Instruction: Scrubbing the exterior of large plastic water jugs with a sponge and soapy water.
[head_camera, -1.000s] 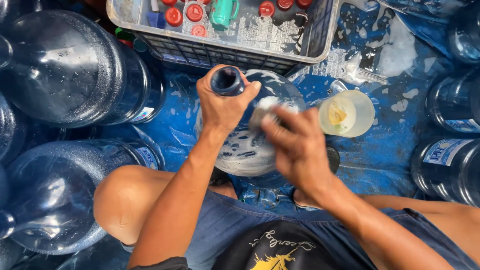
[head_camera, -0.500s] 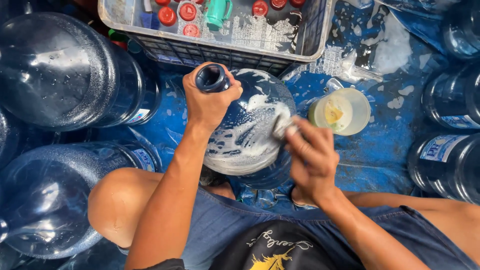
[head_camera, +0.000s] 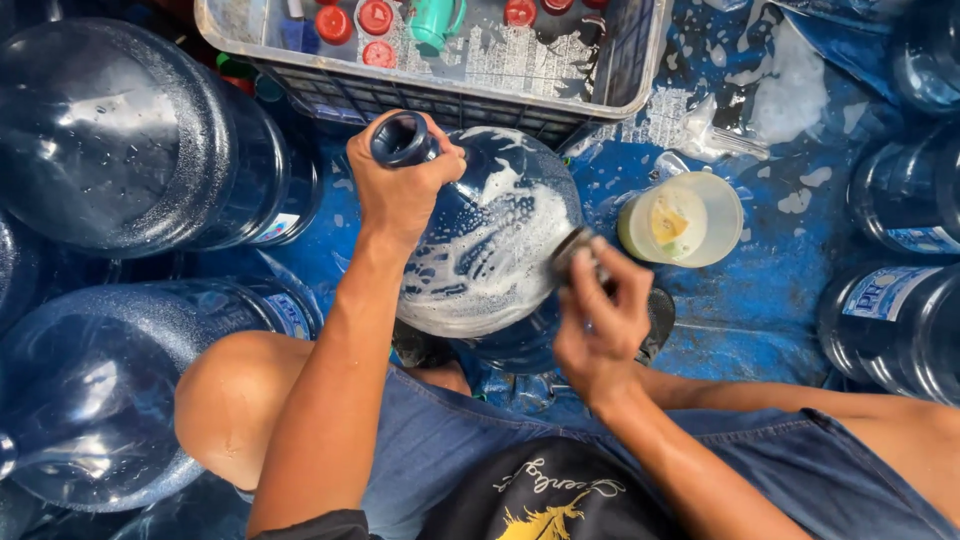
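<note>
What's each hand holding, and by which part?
Left hand grips the soapy water jug by its neck. Right hand pinches a scrub pad against the jug's side.

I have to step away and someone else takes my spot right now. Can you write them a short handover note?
Left hand: gripping the neck of the big blue water jug, holding it tilted.
Right hand: pressing a dark scrub pad against the jug's side.
Jug: between the knees, its upper side covered in suds.
Nearby: a small tub of yellowish soap to the right, a grey crate with red caps ahead.
Done: upper side lathered.
Left: the rest of the scrubbing, and rinsing off the foam.
</note>
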